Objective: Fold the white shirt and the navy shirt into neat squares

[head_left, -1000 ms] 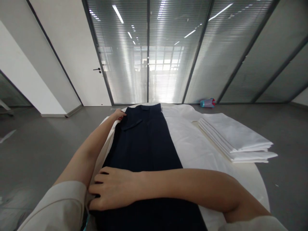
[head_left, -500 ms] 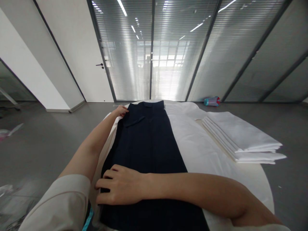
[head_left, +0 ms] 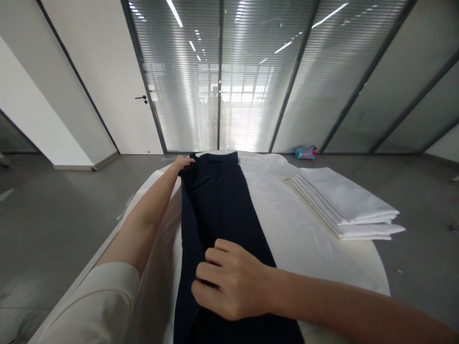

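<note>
Head view: dark trousers (head_left: 220,210) laid lengthwise near to far on the white-covered worktop (head_left: 304,224); right hand (head_left: 229,279) pinching the near left fold, closest; left hand (head_left: 184,162) gripping the far waistband corner; folded white sheets (head_left: 344,205) right.

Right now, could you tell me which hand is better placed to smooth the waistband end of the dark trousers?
Left hand: it already rests at the far waistband of the dark trousers; the right hand grips near.

Trousers (head_left: 218,210) on table (head_left: 373,260) (folded sheets (head_left: 344,203) right).
</note>
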A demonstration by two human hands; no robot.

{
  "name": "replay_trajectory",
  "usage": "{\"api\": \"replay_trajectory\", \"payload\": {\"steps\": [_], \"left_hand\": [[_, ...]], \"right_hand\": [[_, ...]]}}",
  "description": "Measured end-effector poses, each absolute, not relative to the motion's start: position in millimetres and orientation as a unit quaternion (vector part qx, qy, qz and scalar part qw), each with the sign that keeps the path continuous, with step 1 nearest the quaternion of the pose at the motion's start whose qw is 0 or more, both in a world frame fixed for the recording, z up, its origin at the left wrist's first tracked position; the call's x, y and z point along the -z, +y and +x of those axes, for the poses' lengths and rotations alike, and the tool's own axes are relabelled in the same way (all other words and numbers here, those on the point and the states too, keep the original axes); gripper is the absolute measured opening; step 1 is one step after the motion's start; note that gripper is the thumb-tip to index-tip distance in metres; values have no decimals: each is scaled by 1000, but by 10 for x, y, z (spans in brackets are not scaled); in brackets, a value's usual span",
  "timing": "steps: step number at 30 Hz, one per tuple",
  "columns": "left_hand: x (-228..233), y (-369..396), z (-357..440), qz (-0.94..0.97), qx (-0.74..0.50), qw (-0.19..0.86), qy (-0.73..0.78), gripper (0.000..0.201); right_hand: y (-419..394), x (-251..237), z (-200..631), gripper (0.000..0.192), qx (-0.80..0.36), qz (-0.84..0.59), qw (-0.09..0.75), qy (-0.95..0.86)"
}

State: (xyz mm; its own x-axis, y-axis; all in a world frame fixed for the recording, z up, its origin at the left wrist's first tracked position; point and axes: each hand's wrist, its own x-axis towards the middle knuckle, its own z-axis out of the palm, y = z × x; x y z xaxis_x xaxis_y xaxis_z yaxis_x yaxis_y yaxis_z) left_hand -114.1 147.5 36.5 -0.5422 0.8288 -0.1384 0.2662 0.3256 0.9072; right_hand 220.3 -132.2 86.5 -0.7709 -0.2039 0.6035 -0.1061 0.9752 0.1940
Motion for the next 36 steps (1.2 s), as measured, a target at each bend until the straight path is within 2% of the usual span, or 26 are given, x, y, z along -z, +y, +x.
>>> {"api": "replay_trajectory", "payload": {"steps": [7, 10, 14, 17, 22, 26, 31, 36], "left_hand": [[-281, 1931, -321, 444, -431, 238, 748, 13], [-154, 1980, -81, 470, -394, 198, 765, 20], [-48, 1935, 43, 492, -347, 126, 789, 36], [-55, 1897, 67, 514, -320, 88, 791, 37], [-95, 1854, 109, 559, -296, 34, 774, 34], [-91, 1790, 152, 590, -253, 35, 766, 31], [-209, 1612, 225, 642, -226, 9, 732, 44], [-313, 1257, 294, 763, -180, -5, 621, 52]], "right_hand": [[-1461, -731, 2817, 25, 37, 5, 290, -956], [-1444, -689, 2937, 24, 7, -26, 258, -966], [-1397, -656, 2977, 20, -17, -48, 168, -984], [-1384, -616, 2974, 18, -38, -51, 124, -990], [-1385, -592, 2969, 15, -58, -38, 127, -989], [-1373, -617, 2991, 8, -81, -57, 100, -990], [-1351, -637, 3025, 14, -95, -73, 91, -989], [-1355, -646, 3018, 13, -103, -67, 82, -989]]}}
